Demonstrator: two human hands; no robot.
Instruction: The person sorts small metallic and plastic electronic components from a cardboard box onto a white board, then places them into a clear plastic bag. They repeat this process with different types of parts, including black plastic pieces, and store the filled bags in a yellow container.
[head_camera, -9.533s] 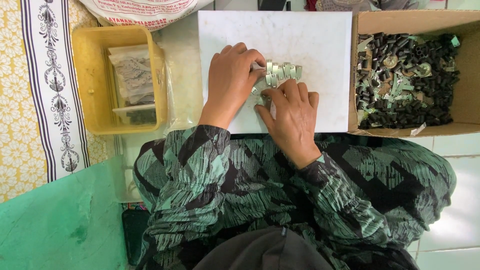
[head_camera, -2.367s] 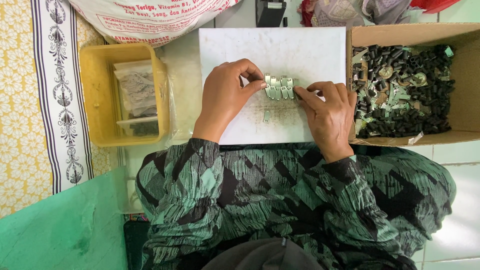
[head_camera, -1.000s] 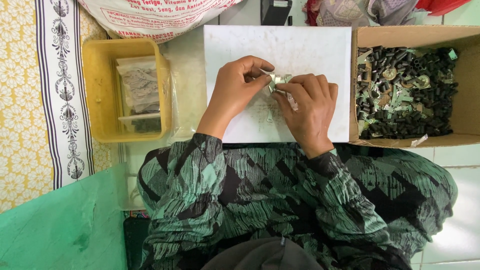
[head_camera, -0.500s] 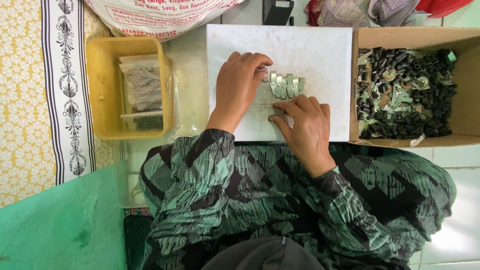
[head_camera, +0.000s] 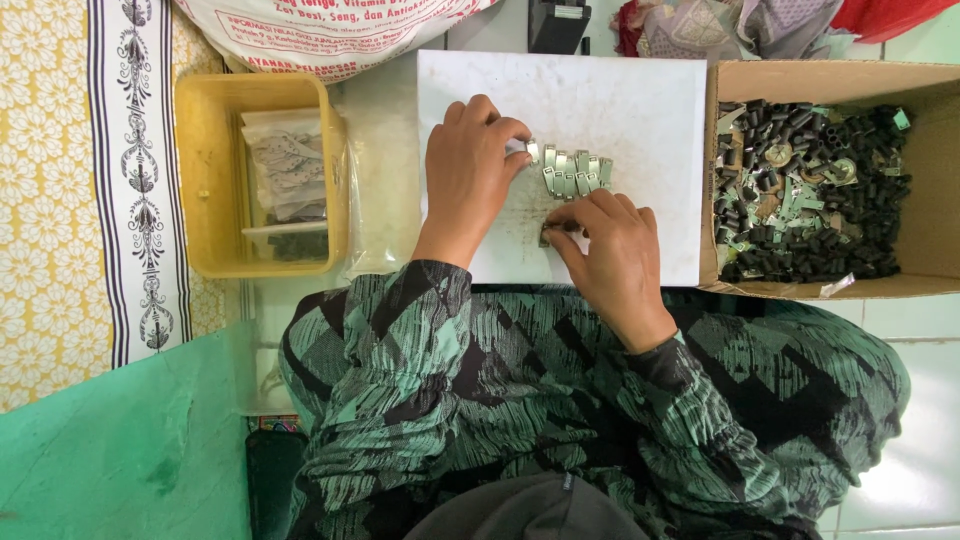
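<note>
Fingers (head_camera: 572, 222) of the right hand (head_camera: 610, 260) pinch a small metal piece; left hand (head_camera: 470, 165) pins the row of metal clips (head_camera: 575, 172), so better add it squarely against the row

We cannot tell what the right hand (head_camera: 612, 255) pinches, its fingertips covering that small piece, nor make out single parts in the cardboard box (head_camera: 825, 285), which the right edge cuts off, while the sack (head_camera: 330, 35) runs past the top.
</note>
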